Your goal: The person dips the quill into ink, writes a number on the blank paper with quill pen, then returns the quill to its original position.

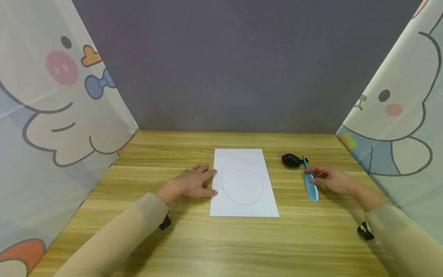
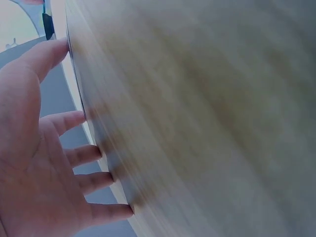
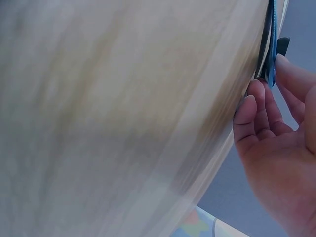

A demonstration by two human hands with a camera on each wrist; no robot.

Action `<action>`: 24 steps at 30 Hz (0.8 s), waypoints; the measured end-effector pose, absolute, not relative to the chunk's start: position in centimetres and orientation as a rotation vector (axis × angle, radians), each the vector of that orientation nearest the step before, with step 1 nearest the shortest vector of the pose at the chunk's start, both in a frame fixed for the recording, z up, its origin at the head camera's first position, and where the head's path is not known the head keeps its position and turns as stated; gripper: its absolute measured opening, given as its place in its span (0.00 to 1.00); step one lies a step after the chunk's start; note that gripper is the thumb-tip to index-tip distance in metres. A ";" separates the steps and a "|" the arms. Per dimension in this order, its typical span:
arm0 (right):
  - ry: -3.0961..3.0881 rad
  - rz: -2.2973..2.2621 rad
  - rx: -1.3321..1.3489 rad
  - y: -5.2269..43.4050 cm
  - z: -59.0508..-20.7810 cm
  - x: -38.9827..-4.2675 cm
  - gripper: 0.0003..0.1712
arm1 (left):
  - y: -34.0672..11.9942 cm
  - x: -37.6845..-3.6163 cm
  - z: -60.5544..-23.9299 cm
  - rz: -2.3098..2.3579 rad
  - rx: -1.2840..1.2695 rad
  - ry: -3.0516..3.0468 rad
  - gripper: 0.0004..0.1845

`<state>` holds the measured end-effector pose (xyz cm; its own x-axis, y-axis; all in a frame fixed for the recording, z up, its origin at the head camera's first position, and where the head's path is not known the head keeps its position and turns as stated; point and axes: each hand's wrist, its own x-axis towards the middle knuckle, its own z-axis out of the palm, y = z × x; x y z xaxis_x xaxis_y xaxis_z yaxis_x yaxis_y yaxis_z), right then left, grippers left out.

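A white sheet of paper (image 1: 243,182) with a pencilled oval lies in the middle of the wooden table (image 1: 194,238). My left hand (image 1: 194,184) lies flat on the table, its straight fingertips touching the sheet's left edge; the left wrist view shows this hand (image 2: 44,163) spread beside the paper's edge (image 2: 74,84). To the right, a long blue tool (image 1: 311,188) lies flat on the table. My right hand (image 1: 327,179) reaches it with loosely curled fingers, their tips touching its upper half. The right wrist view shows those fingertips (image 3: 256,94) against the blue tool (image 3: 271,39).
A small black object (image 1: 290,160) sits just behind the blue tool's far end. Cartoon-printed curtains (image 1: 52,115) close both sides and a grey wall (image 1: 228,65) closes the back. Bare wood lies in front of the paper.
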<state>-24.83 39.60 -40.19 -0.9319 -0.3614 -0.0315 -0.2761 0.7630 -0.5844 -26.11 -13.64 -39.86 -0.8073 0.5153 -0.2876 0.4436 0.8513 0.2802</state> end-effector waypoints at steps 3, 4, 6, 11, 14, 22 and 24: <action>2.798 -0.923 -0.506 39.6 -40.3 -24.9 0.22 | -13.5 -26.2 -39.9 0.278 0.696 2.694 0.51; 2.795 -0.927 -0.509 39.7 -40.4 -25.0 0.22 | -13.4 -26.3 -39.9 0.272 0.689 2.701 0.50; 2.793 -0.932 -0.520 39.8 -40.5 -25.0 0.22 | -13.2 -26.3 -39.9 0.264 0.675 2.716 0.50; 2.807 -0.913 -0.534 39.8 -40.5 -25.0 0.21 | -12.9 -26.3 -39.8 0.247 0.660 2.735 0.50; 2.813 -0.914 -0.535 39.8 -40.3 -24.9 0.21 | -12.8 -26.4 -39.9 0.244 0.659 2.742 0.50; 2.791 -0.969 -0.532 39.8 -40.2 -24.6 0.23 | -12.6 -26.4 -39.9 0.219 0.655 2.762 0.50; 2.797 -0.985 -0.519 39.8 -40.2 -24.5 0.24 | -12.5 -26.4 -39.9 0.216 0.651 2.767 0.51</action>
